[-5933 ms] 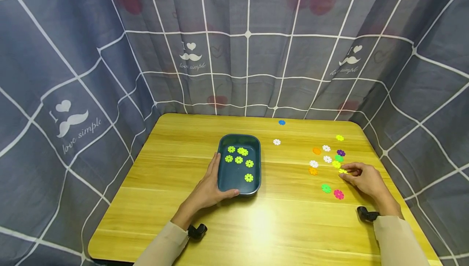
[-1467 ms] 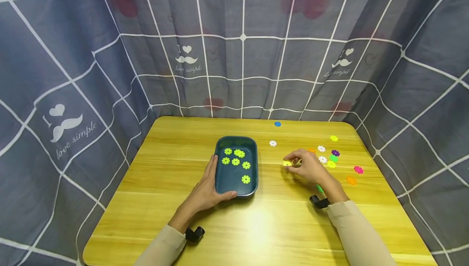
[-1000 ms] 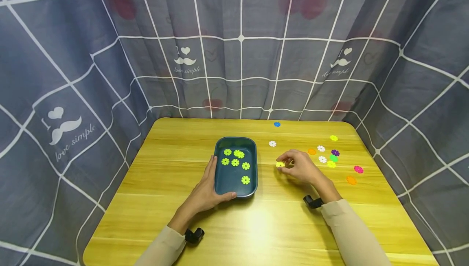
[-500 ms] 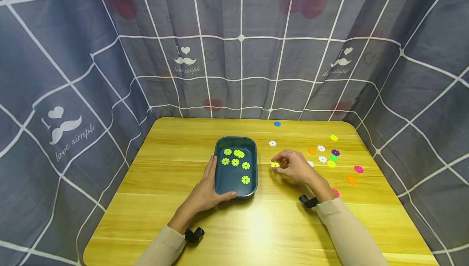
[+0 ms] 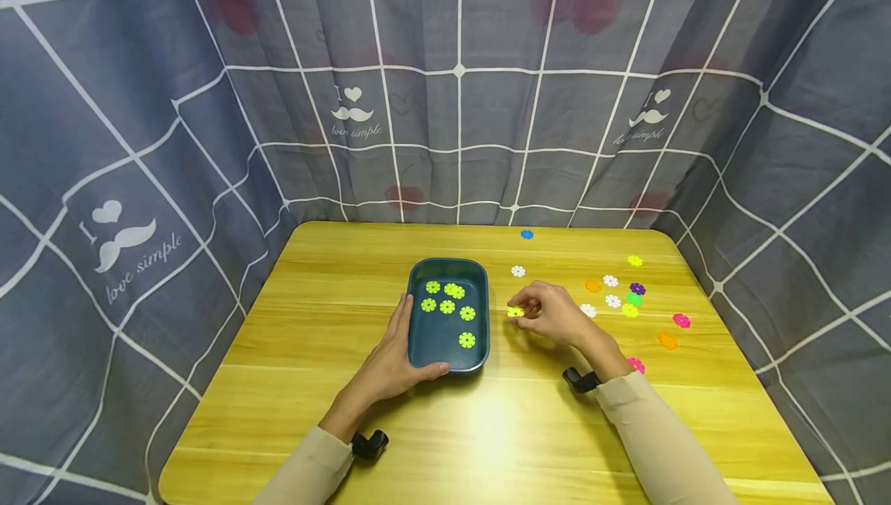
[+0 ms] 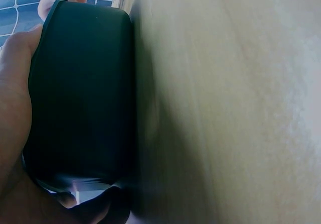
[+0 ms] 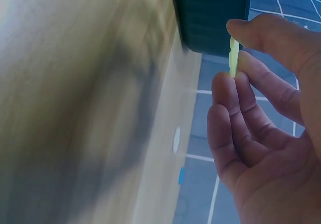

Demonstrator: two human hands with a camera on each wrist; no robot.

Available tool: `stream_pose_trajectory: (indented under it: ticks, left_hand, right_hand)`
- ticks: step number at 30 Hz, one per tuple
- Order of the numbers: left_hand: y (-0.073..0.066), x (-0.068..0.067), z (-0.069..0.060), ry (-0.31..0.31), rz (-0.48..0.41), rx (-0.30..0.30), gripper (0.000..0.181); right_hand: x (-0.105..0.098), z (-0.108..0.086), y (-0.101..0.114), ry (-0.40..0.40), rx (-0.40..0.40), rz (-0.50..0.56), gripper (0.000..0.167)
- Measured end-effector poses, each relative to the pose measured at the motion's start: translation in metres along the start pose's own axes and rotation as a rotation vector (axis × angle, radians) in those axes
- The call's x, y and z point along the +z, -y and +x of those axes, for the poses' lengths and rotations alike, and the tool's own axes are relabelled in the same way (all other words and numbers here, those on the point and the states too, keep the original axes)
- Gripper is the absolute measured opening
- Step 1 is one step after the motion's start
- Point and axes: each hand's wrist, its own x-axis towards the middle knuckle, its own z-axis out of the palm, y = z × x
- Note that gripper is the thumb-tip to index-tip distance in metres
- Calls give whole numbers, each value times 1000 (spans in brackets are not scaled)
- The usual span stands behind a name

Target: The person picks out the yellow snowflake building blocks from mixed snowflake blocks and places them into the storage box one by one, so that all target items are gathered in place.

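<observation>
A dark blue-green tray (image 5: 450,366) stands on the table, with several yellow-green flower-shaped discs (image 5: 447,306) lying in it. My left hand (image 5: 397,354) holds the tray at its near left corner, fingers along the left wall and thumb on the near rim; the left wrist view shows the tray's outer wall (image 6: 83,93) close up. Just right of the tray, my right hand (image 5: 557,315) pinches one yellow flower disc (image 5: 515,312) between thumb and fingertips. In the right wrist view this disc (image 7: 233,57) appears edge-on, above the table.
Loose flower discs lie to the right: white (image 5: 613,301), orange (image 5: 667,341), pink (image 5: 681,320), purple (image 5: 637,288), green (image 5: 634,299) and yellow (image 5: 629,310). Farther back are a white disc (image 5: 518,271) and a blue disc (image 5: 527,234). A grey curtain (image 5: 418,103) surrounds the wooden table (image 5: 334,257).
My right hand has taken a yellow disc from the right-hand group and carried it left towards the tray, slowly in the last second. The left hand stays on the tray.
</observation>
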Motion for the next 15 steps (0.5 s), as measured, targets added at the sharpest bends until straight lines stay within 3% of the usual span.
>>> stream_pose_trajectory:
  ticks: [15]
  left_hand:
    - [0,0,-1,-2,-10,0,146]
  right_hand:
    - [-2,8,15,16,-80,-52,25]
